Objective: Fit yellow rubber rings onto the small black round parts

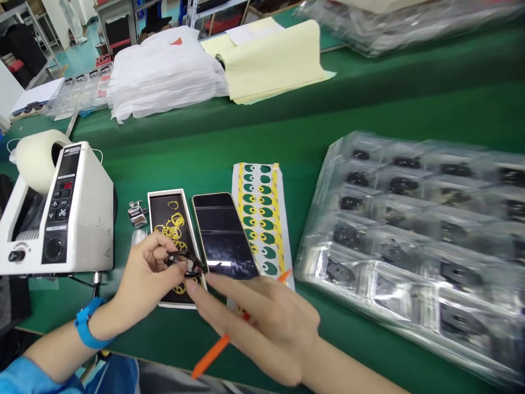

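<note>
My left hand (148,273) pinches a small black oval part (186,264), shaped like a rounded frame, between thumb and fingers. It is held over a white-rimmed box (153,208) with a dark inside, where thin yellow rings (174,223) lie in a loose heap. My right hand (270,325) has a slim orange pointed tool (213,354) lying across its palm side, partly hidden by the fingers. Its index finger and thumb reach close to the black part; blur hides whether they touch it. Beside the box lies a dark-screened phone (221,232), the right hand covering its lower edge.
A sheet of yellow-edged oval stickers (283,224) lies beyond the phone. On the right are stacked clear trays (324,219) of black parts. A tape dispenser (92,202) and a small metal counter (136,214) stand left. White sheets (168,71) and yellow paper (279,60) lie behind.
</note>
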### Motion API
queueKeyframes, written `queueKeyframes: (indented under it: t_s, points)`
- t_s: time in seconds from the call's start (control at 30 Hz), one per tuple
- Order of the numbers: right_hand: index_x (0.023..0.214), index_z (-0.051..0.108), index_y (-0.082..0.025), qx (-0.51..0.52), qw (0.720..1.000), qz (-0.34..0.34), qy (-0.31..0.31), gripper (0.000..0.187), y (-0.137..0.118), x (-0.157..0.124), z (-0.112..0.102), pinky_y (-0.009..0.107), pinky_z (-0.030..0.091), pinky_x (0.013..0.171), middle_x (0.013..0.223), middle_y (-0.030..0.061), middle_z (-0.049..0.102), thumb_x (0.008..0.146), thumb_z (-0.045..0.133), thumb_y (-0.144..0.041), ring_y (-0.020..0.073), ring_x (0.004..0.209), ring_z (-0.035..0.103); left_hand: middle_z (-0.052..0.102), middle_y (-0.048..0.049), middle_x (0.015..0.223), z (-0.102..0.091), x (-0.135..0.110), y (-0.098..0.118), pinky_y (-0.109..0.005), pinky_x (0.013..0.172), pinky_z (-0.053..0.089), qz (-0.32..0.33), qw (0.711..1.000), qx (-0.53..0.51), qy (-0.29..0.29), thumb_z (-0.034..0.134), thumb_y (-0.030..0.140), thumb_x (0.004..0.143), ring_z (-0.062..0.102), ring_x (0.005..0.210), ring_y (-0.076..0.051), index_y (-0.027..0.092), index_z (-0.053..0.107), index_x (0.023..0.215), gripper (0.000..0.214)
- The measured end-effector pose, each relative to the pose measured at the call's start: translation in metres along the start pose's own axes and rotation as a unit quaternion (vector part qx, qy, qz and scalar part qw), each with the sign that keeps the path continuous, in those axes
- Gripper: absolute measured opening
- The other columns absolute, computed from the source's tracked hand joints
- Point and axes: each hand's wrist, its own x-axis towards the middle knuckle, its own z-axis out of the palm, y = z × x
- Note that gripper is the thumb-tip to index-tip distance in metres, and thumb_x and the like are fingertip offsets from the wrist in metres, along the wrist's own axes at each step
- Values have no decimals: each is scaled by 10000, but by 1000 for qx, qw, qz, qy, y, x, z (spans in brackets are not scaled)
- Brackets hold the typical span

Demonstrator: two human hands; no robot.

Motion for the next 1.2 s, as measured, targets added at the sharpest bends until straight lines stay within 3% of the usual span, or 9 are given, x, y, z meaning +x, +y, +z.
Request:
queueKeyframes:
  t_s: [0.1,0.23,0.4,0.6,0.83,1.0,1.2]
  points:
    - [987,633,-210,-100,992,-74,35,143,7,15,0,286,450,485,856,65,741,900,590,-104,147,567,590,487,85,511,2,-5,1,-191,506,453,-35,998,-44,-38,742,303,724,515,478,-89,190,531,839,265]
    - [970,587,-169,-55,997,-43,22,110,13,27,2,296,480,525,815,83,732,899,592,-86,175,631,634,501,84,508,6,-10,-1,-194,555,527,-35,998,-57,-18,739,318,764,569,496,-91,178,573,914,265]
    - [978,587,-167,-52,997,-48,26,129,12,24,3,293,472,530,817,80,735,900,574,-64,170,621,634,522,66,545,10,-15,-8,-203,618,573,20,1000,-8,10,671,228,798,573,531,-84,162,671,1022,234]
    - [956,604,-118,-66,991,-112,19,80,16,26,2,291,443,495,810,111,744,929,538,-80,163,579,594,610,13,555,8,-18,-12,-176,530,543,108,990,85,41,599,189,822,606,531,-109,121,726,1016,241]
    - [943,606,-120,-68,993,-90,33,66,12,24,5,295,456,513,802,120,738,924,555,-81,180,602,625,672,5,612,8,-19,-16,-113,516,496,200,965,161,56,577,98,824,574,497,-67,127,734,1025,257]
    - [927,603,-116,-67,994,-70,45,46,8,23,8,288,466,531,783,126,732,917,577,-80,180,618,625,583,36,533,9,-19,-18,-102,479,458,202,965,155,70,574,104,817,498,453,-52,105,733,1000,242]
    - [926,609,-106,-80,990,-95,62,36,11,22,11,291,464,525,773,143,733,914,588,-79,186,613,626,540,28,512,10,-18,-19,-145,471,449,176,969,153,78,569,166,821,468,456,-72,93,734,992,249]
